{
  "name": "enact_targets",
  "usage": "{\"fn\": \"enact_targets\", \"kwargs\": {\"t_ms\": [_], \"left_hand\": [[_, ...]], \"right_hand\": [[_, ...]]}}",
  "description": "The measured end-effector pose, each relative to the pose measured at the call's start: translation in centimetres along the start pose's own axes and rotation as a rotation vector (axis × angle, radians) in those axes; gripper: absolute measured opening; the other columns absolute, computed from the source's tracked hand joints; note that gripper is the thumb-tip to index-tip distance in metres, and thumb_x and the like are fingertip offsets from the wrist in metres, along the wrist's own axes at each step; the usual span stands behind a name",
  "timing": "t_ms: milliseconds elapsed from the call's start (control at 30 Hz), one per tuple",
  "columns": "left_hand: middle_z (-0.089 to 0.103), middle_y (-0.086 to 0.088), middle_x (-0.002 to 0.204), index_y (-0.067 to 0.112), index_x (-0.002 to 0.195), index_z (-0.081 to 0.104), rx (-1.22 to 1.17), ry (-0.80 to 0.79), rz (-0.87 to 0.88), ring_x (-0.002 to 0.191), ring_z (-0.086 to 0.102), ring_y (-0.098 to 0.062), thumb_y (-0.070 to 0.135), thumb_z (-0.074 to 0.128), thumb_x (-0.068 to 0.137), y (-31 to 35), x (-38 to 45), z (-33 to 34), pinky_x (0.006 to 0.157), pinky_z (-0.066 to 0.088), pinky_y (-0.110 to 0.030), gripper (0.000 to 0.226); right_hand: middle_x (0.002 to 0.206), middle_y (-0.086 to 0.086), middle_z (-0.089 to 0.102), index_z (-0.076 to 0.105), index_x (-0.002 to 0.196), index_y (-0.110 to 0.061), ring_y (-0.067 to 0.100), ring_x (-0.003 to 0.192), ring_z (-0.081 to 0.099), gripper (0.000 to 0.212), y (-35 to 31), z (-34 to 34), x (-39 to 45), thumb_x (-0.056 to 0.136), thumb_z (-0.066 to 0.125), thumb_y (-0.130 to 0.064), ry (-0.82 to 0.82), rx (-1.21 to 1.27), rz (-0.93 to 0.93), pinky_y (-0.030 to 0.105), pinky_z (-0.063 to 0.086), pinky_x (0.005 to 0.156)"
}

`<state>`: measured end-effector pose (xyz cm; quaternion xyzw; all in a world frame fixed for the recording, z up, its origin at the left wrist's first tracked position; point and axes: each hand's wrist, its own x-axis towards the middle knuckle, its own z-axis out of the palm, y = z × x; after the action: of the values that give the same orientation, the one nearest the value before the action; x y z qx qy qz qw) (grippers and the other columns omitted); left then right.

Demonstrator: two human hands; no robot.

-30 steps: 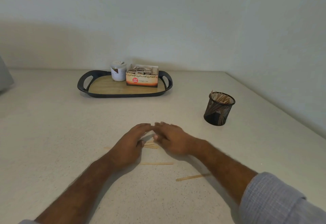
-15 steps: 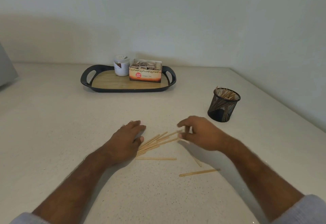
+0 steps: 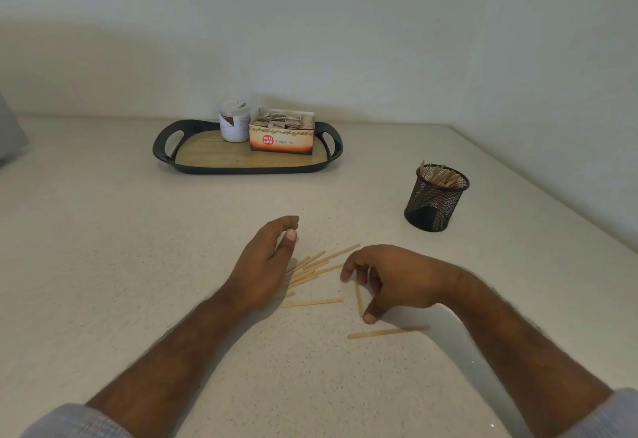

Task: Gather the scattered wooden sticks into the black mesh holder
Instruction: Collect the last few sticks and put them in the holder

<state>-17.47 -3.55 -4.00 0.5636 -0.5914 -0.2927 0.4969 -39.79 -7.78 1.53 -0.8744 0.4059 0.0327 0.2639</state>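
Both hands are working low over the counter [image 3: 138, 247] in the head view. I am seeing the left hand [image 3: 266, 265] lying relaxed with its fingers loosely extended, holding nothing, its edge resting against the small pile of wooden sticks [image 3: 317, 265] that is fanning out between the two hands. I am watching the right hand [image 3: 390, 278] curling down over a single stick [image 3: 359, 299]; thumb and fingers seem to be pinching it, though the fingertips are partly hiding the contact. Two more loose sticks are lying flat nearby, one [image 3: 310, 303] just below the pile and one [image 3: 383, 333] nearer me, under the right wrist. Well apart to the right, the black mesh holder [image 3: 435, 199] is standing upright with sticks already in it. Farther back, a dark-rimmed tray [image 3: 241, 158] is carrying a white jar [image 3: 234, 125] and a tea box [image 3: 281, 137].
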Motion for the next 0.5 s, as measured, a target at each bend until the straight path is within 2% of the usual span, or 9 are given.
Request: {"fn": "enact_targets", "kwargs": {"t_ms": [33,100,167,233,267,333,400,500], "left_hand": [[0.056,0.008,0.133,0.021,0.133,0.054,-0.018,0.04,0.01,0.113,0.053,0.01,0.038,0.039,0.1,0.2,0.1,-0.1,0.082,0.04,0.0,0.04],[0.062,0.007,0.124,0.025,0.127,0.057,-0.049,0.101,0.053,0.104,0.056,0.014,0.046,0.039,0.096,0.5,0.1,-0.3,0.077,0.041,0.0,0.041],[0.064,0.008,0.12,0.026,0.123,0.059,-0.069,0.121,0.088,0.106,0.058,0.008,0.048,0.042,0.094,0.8,0.2,-0.7,0.084,0.043,-0.007,0.041],[0.064,0.01,0.12,0.025,0.121,0.061,-0.017,0.083,0.083,0.112,0.058,-0.001,0.042,0.05,0.096,1.2,0.5,-1.8,0.095,0.046,-0.021,0.032],[0.063,0.013,0.119,0.027,0.12,0.062,0.044,0.015,0.065,0.111,0.058,-0.002,0.038,0.056,0.095,1.4,0.7,-2.8,0.096,0.047,-0.026,0.028],[0.059,0.019,0.117,0.037,0.117,0.06,0.242,-0.225,0.014,0.107,0.057,-0.002,0.041,0.066,0.088,1.5,1.1,-5.2,0.09,0.05,-0.027,0.03],[0.051,0.024,0.12,0.046,0.12,0.054,0.458,-0.468,-0.067,0.108,0.052,-0.001,0.046,0.075,0.079,1.2,1.0,-7.4,0.087,0.047,-0.024,0.046],[0.042,0.02,0.126,0.043,0.128,0.048,0.665,-0.638,-0.128,0.113,0.042,-0.003,0.05,0.083,0.067,0.5,0.7,-8.9,0.099,0.042,-0.029,0.071]], "right_hand": [[0.102,-0.003,0.059,0.061,0.117,-0.027,0.006,0.08,0.052,0.058,-0.4,0.3,0.4,0.066,0.086,-0.023,0.016,0.025,-0.03,0.019,0.046,0.07],[0.098,0.002,0.062,0.064,0.115,-0.022,0.007,0.075,0.053,0.052,-1.3,1.1,1.2,0.067,0.085,-0.019,0.052,0.065,-0.088,0.019,0.046,0.067],[0.098,0.002,0.064,0.064,0.115,-0.02,0.007,0.075,0.054,0.049,-2.1,1.6,1.8,0.07,0.084,-0.019,0.083,0.084,-0.13,0.021,0.048,0.069],[0.099,0.0,0.064,0.064,0.117,-0.02,0.011,0.079,0.057,0.05,-2.4,1.5,1.9,0.071,0.084,-0.023,0.082,0.119,-0.152,0.024,0.051,0.071],[0.1,-0.002,0.063,0.063,0.117,-0.022,0.013,0.082,0.058,0.052,-2.3,1.3,1.8,0.069,0.084,-0.027,0.08,0.141,-0.153,0.025,0.051,0.071],[0.105,-0.008,0.059,0.06,0.117,-0.03,0.01,0.089,0.057,0.06,-1.5,0.7,1.2,0.064,0.087,-0.036,0.086,0.155,-0.132,0.022,0.049,0.071],[0.113,-0.017,0.05,0.051,0.12,-0.04,0.004,0.098,0.05,0.075,-0.2,0.1,0.3,0.056,0.088,-0.047,0.053,0.085,-0.082,0.018,0.046,0.079],[0.121,-0.02,0.037,0.038,0.125,-0.047,0.002,0.11,0.04,0.093,1.3,-0.1,-0.6,0.047,0.089,-0.055,-0.054,-0.012,0.007,0.028,0.045,0.097]]}}
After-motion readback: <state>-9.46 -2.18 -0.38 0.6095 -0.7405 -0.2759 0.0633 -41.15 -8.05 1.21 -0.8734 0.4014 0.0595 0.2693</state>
